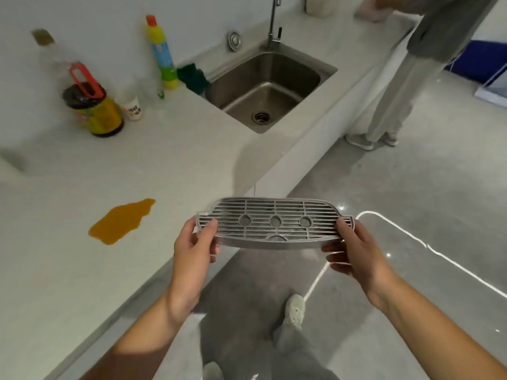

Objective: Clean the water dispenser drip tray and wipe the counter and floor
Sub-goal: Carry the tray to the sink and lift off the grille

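Note:
A grey slotted drip tray (274, 223) with three round holes is held level in the air, just off the counter's front edge and above the floor. My left hand (193, 250) grips its left end, thumb on top. My right hand (354, 249) grips its right end the same way. On the white counter (170, 160) lies an orange-yellow spill (120, 222), left of the tray. The grey polished floor (397, 187) stretches below and to the right.
A steel sink (267, 89) with a tap sits further along the counter. Beside it lie a green cloth (193, 78), a yellow cleaner bottle (162, 53), a dark jar with a red handle (92, 108) and a small white bottle (133, 106). Another person (397, 86) stands at the counter's far end.

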Available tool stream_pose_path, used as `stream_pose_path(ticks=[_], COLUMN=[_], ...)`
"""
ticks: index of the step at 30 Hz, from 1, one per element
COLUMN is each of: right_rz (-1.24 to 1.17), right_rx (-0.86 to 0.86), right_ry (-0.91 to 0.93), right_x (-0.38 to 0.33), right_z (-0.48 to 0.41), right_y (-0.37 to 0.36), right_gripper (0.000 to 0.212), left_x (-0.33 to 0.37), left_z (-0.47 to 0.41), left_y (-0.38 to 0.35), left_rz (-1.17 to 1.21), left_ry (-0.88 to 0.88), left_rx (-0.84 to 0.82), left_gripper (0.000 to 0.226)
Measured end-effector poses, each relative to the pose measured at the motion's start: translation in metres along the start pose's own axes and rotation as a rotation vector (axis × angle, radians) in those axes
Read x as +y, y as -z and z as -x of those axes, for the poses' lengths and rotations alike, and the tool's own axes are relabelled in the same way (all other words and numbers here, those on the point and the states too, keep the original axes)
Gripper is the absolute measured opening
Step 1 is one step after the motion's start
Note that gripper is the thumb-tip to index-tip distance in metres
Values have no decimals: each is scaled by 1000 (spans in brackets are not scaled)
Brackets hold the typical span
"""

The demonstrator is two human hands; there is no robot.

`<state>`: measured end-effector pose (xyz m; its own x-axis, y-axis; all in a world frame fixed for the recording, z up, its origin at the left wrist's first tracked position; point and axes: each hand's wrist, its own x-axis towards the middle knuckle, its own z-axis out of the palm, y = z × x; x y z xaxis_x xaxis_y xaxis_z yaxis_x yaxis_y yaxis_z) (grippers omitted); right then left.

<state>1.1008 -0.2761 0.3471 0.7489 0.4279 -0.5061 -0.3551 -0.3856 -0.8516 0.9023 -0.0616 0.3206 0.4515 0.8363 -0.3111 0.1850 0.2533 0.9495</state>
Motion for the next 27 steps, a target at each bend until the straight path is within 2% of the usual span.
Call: stream_pose_path(ticks=[7, 15, 20, 27], right_rz=[53, 129, 175, 241], right_rx=[-79, -179, -200, -248], right_ry=[45, 48, 48, 37], right_x=[-77, -160, -197, -258], right_z=[-141, -292, -392, -500], right_y=[46, 71, 67, 56], right_gripper=[27, 29, 29, 32], left_x=[35, 70, 72, 92], left_z=[-93, -205, -285, -379], left_y=[-108, -198, -239, -280], left_rz=[53, 182, 147, 128], left_ry=[20, 188, 127, 134], left_rx=[133, 217, 233, 253], left_gripper=[21, 22, 18, 18])
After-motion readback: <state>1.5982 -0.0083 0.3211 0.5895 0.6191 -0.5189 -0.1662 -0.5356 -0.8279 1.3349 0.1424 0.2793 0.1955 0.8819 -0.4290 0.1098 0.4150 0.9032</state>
